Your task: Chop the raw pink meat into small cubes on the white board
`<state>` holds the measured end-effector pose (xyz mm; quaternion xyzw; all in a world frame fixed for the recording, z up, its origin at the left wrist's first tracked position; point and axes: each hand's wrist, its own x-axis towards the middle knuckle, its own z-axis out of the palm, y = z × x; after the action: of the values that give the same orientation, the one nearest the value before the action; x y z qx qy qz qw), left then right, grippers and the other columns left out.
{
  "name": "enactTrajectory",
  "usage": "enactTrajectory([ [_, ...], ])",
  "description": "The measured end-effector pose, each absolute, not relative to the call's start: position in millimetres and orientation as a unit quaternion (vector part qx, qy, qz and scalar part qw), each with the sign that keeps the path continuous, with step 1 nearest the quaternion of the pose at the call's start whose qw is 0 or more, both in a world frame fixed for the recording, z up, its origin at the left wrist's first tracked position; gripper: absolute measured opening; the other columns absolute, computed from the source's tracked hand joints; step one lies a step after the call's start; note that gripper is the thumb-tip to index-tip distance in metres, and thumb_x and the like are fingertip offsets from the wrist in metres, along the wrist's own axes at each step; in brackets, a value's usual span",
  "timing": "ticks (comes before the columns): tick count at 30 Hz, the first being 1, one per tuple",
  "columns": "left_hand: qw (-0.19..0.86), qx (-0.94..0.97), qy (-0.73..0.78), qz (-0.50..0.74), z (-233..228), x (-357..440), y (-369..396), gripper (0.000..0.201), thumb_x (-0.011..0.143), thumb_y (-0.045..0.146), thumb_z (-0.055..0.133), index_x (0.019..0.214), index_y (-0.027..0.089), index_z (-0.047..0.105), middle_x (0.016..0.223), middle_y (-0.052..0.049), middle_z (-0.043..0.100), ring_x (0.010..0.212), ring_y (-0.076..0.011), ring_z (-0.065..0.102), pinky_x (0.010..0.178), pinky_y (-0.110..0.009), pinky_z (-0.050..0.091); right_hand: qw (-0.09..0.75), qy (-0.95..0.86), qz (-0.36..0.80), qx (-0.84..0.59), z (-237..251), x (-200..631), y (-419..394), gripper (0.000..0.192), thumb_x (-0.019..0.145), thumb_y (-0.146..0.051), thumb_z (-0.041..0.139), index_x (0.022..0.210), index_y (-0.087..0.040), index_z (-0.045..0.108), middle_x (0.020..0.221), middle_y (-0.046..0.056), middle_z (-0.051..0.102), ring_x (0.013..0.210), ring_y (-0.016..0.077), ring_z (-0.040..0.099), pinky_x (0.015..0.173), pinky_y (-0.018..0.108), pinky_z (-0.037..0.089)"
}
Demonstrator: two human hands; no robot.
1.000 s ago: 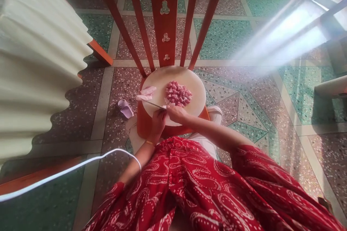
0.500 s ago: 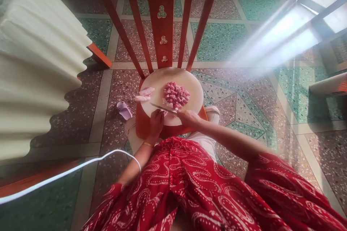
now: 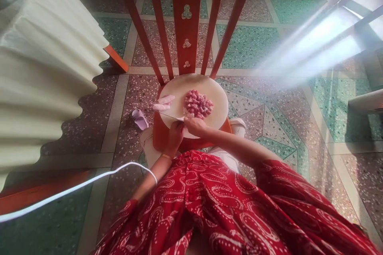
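Observation:
A round white cutting board lies on the seat of an orange chair. A pile of diced pink meat sits in its middle, and two pale strips of meat lie at its left rim. My right hand grips a knife whose blade points left across the board's near edge. My left hand is just under the blade, fingers pinching a small pale piece of meat against the board. Both hands touch each other at the near rim.
The chair's orange back slats rise beyond the board. A cream corrugated sheet fills the left side. A lilac slipper lies on the terrazzo floor left of the chair. A white cable crosses my red patterned lap.
My right hand pulled back to the right with the knife half a second ago, then returned left beside my left hand. The blade again lies over the small piece.

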<state>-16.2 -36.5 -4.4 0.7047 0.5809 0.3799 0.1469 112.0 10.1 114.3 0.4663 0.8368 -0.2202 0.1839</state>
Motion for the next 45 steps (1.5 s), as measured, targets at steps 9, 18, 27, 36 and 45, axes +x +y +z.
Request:
enactTrajectory([
  [9,0.132,0.706,0.572,0.395,-3.9,-19.3,-44.4,0.021,0.09,0.029,0.046,0.1,0.018,0.061,0.104,-0.009,0.058,0.1,-0.0201,0.055,0.089,-0.037,0.047,0.17,0.811,-0.189,0.526,123.0,173.7,-2.8,0.031,0.09,-0.016,0.037,0.119,-0.017,0.045,0.092,0.012,0.067,0.085,0.0227,0.066,0.066,0.027,0.047],
  [18,0.125,0.705,0.572,0.399,-9.9,-21.1,-46.9,0.022,0.091,0.028,0.045,0.1,0.019,0.062,0.099,-0.008,0.06,0.096,-0.0191,0.057,0.086,-0.037,0.05,0.216,0.791,-0.218,0.53,108.7,189.1,-23.6,0.028,0.094,-0.025,0.033,0.117,-0.019,0.048,0.086,0.009,0.067,0.078,0.0207,0.066,0.062,0.025,0.046],
  [27,0.134,0.703,0.574,0.398,-2.6,-19.3,-44.5,0.021,0.09,0.029,0.047,0.1,0.02,0.062,0.099,-0.008,0.06,0.096,-0.0192,0.056,0.088,-0.035,0.049,0.18,0.817,-0.174,0.519,122.1,159.2,18.2,0.036,0.093,-0.021,0.029,0.126,-0.016,0.042,0.095,0.014,0.066,0.088,0.024,0.064,0.068,0.029,0.046],
  [36,0.134,0.693,0.594,0.387,-7.5,-18.2,-44.5,0.019,0.089,0.027,0.047,0.094,0.018,0.063,0.096,-0.008,0.062,0.094,-0.0197,0.056,0.085,-0.036,0.049,0.226,0.816,-0.191,0.497,120.5,154.5,-23.0,0.028,0.094,-0.024,0.031,0.12,-0.017,0.04,0.085,0.011,0.067,0.08,0.0233,0.066,0.066,0.03,0.047],
  [45,0.11,0.712,0.581,0.379,-12.5,-19.7,-40.0,0.018,0.089,0.024,0.046,0.094,0.018,0.063,0.094,-0.008,0.063,0.093,-0.0209,0.057,0.084,-0.037,0.048,0.165,0.841,-0.198,0.475,108.1,110.2,1.3,0.025,0.093,-0.014,0.028,0.11,-0.015,0.046,0.095,0.014,0.066,0.088,0.0211,0.065,0.068,0.027,0.048],
])
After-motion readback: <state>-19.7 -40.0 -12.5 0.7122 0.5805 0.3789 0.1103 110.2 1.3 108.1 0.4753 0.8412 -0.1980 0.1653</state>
